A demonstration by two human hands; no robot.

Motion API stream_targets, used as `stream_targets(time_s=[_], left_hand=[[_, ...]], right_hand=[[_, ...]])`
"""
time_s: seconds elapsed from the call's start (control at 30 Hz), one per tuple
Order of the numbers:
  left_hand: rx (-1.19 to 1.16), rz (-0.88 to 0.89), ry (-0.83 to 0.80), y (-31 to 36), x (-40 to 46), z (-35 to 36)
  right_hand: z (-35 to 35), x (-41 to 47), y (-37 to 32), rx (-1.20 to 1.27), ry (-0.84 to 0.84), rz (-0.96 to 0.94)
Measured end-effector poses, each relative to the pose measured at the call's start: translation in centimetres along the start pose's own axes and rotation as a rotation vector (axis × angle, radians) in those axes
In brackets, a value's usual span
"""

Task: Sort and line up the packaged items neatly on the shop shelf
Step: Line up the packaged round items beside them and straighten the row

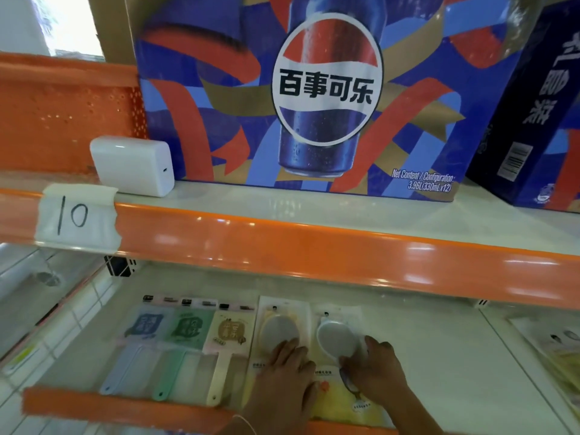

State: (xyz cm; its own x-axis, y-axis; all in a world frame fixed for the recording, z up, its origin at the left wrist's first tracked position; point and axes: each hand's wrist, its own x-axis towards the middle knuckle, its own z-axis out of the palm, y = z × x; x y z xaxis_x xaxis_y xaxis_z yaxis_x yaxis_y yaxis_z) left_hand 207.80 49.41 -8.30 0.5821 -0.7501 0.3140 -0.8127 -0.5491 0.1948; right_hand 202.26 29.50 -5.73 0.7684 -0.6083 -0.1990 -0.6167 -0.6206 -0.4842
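On the lower white shelf (439,356) five flat packs lie side by side: a blue handled pack (142,328), a green one (188,329), a cream one (230,332), then two mirror packs. My left hand (284,376) lies flat with straight fingers on the left mirror pack (277,321). My right hand (375,372) rests on the right mirror pack (337,335), fingers bent over the round mirror's lower right edge. The lower halves of both mirror packs are hidden under my hands.
An orange shelf edge (314,255) runs above the packs, with a paper tag marked 10 (77,216). On the upper shelf stand a large Pepsi carton (314,89), a dark box (533,120) and a white charger (133,164). More packaged goods (555,350) lie far right.
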Motion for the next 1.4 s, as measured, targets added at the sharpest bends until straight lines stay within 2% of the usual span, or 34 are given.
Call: stream_targets(time_s=[0.17, 0.37, 0.57, 0.7, 0.77, 0.87, 1.03, 1.2, 1.4], left_hand=[[-0.050, -0.039, -0.016, -0.1, -0.2, 0.6], [-0.074, -0.076, -0.166, 0.1, 0.1, 0.3], [-0.048, -0.109, -0.221, 0.6, 0.4, -0.4], [-0.020, -0.150, -0.236, 1.9, 0.9, -1.0], [-0.030, -0.133, -0.208, 2.6, 1.1, -0.7], [-0.065, -0.102, -0.105, 4.0, 1.7, 0.0], [-0.081, -0.063, -0.010, 7.3, 4.6, 1.1], [-0.160, -0.059, -0.116, 13.5, 9.6, 2.2], [-0.457, -0.129, -0.231, 22.6, 15.6, 3.7]], right_hand=[[0.1, -0.6, -0.2, 0.018, 0.003, -0.010], [0.4, -0.7, 0.3, 0.017, -0.011, -0.010], [0.5, -0.9, 0.6, 0.019, 0.017, -0.029], [0.9, -1.8, 0.8, -0.202, 0.065, -0.247], [1.2, -2.3, 0.9, -0.207, 0.047, -0.335], [1.7, -2.6, 1.9, -0.149, 0.041, -0.360], [-0.6, 0.8, 8.5, 0.057, 0.197, -0.352], [-8.5, 2.3, 15.0, 0.127, 0.352, -0.223], [-17.1, 3.3, 24.6, 0.082, 0.483, -0.063]])
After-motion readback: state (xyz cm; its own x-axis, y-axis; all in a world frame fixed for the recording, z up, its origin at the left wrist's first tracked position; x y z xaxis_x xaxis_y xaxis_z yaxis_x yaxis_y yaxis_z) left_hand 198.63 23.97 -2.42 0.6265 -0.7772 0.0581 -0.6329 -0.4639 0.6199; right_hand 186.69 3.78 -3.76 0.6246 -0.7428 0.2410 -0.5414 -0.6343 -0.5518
